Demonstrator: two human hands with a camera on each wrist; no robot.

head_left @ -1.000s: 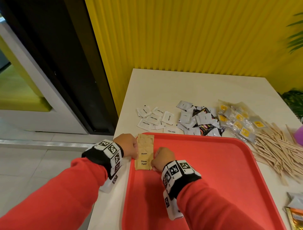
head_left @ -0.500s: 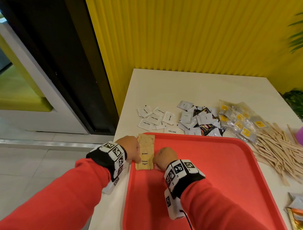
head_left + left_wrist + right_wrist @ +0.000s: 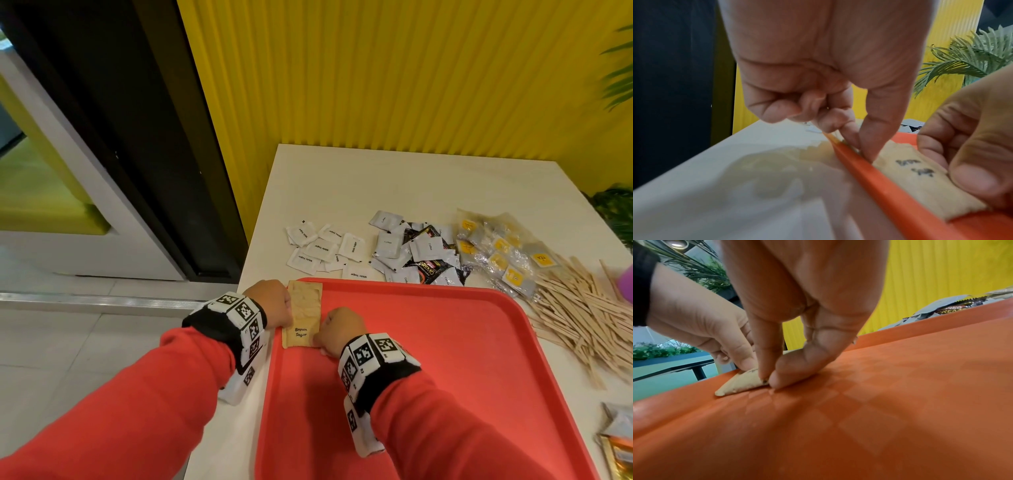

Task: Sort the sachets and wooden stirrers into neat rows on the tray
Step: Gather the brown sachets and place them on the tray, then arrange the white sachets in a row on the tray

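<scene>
A small stack of tan brown sugar sachets point(image 3: 303, 318) lies in the far left corner of the red tray point(image 3: 428, 359), against its left rim. My left hand point(image 3: 274, 303) holds the stack's left edge; in the left wrist view its thumb and curled fingers point(image 3: 859, 142) pinch the sachets point(image 3: 914, 175) beside the rim point(image 3: 879, 181). My right hand point(image 3: 337, 329) is at the stack's near right edge. In the right wrist view its thumb and forefinger point(image 3: 768, 379) pinch a sachet corner point(image 3: 740, 382) on the tray floor point(image 3: 879, 402).
Beyond the tray on the white table lie white sugar sachets point(image 3: 322, 250), coffee sachets point(image 3: 414, 253), clear tea bags with yellow tags point(image 3: 503, 253) and a heap of wooden stirrers point(image 3: 589, 318). More packets point(image 3: 620, 442) sit at the near right. The table's left edge point(image 3: 260, 219) drops to the floor.
The offset sachets in the stack have been squared up, so only one "Brown Sugar" label shows now. Both hands have stayed at the stack's sides.
</scene>
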